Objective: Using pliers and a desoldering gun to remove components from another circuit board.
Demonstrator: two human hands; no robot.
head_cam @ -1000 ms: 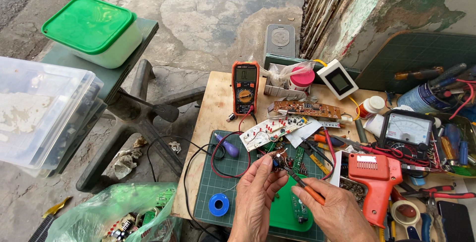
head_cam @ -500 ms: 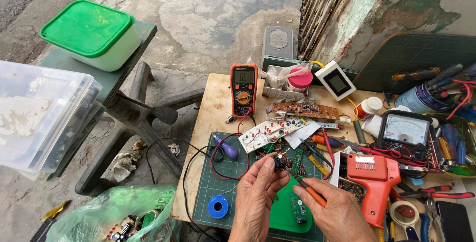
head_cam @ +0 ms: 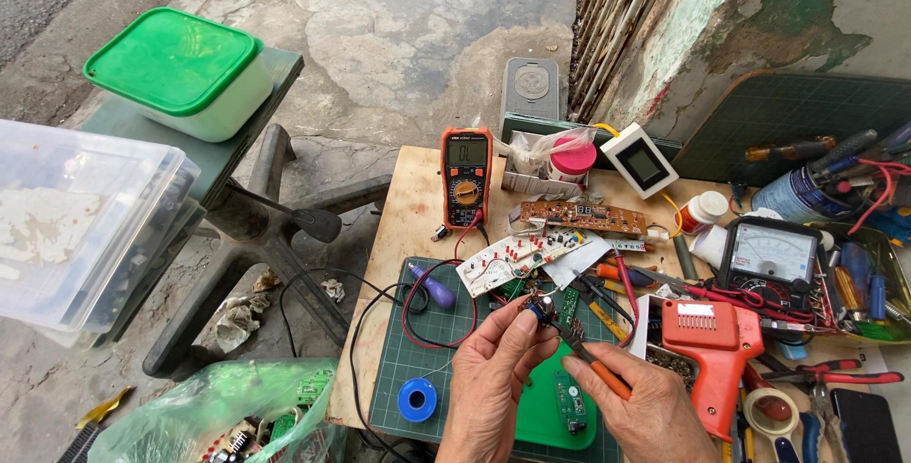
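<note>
A: Head view, lower centre: left hand (head_cam: 493,368) pinches a small dark component (head_cam: 539,311); right hand (head_cam: 645,406) clamps orange-handled pliers (head_cam: 586,357) on it.

B: Light, stiff, likely fragile; grip its body, not its leads.

Over a green cutting mat (head_cam: 418,349) on a cluttered wooden table (head_cam: 403,226), the left hand (head_cam: 489,378) pinches a small dark round component (head_cam: 539,311) between thumb and fingers. The right hand (head_cam: 645,411) grips orange-handled pliers (head_cam: 588,359), their tips touching the component. An orange multimeter (head_cam: 466,176) stands behind, an orange soldering gun (head_cam: 716,349) lies to the right, and a blue solder spool (head_cam: 417,399) sits near the left hand.
</note>
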